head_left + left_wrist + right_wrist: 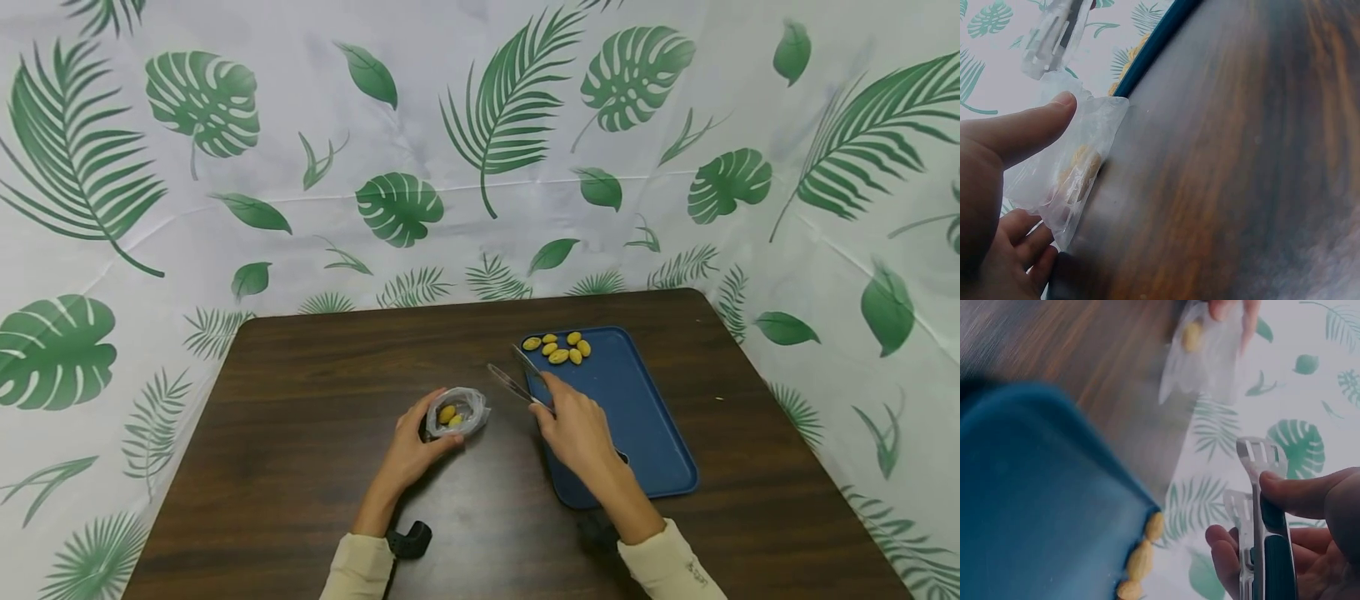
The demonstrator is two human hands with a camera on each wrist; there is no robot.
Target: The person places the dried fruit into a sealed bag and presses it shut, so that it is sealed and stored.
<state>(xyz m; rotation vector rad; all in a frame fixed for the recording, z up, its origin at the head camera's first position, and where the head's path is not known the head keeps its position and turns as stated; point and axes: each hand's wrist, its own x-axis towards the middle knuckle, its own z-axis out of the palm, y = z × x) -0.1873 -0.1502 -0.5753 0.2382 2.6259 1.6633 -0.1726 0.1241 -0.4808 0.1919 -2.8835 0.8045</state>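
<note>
My left hand (415, 442) holds a clear plastic bag (476, 407) upright on the table, thumb on one side and fingers on the other. Through its open mouth show a few small yellow oval pieces (447, 414), whose exact kind I cannot tell. My right hand (577, 421) grips metal tongs (512, 383) with dark handle grips (1280, 565), over the left edge of a blue tray (637, 408). The arms of the tongs stand apart with nothing between them. Several more yellow pieces (558, 356) lie at the tray's far left corner.
The dark wooden table (315, 433) extends around the tray and bag. A leaf-patterned cloth (300, 142) hangs behind and beside it. A black band (410, 541) is on the left wrist.
</note>
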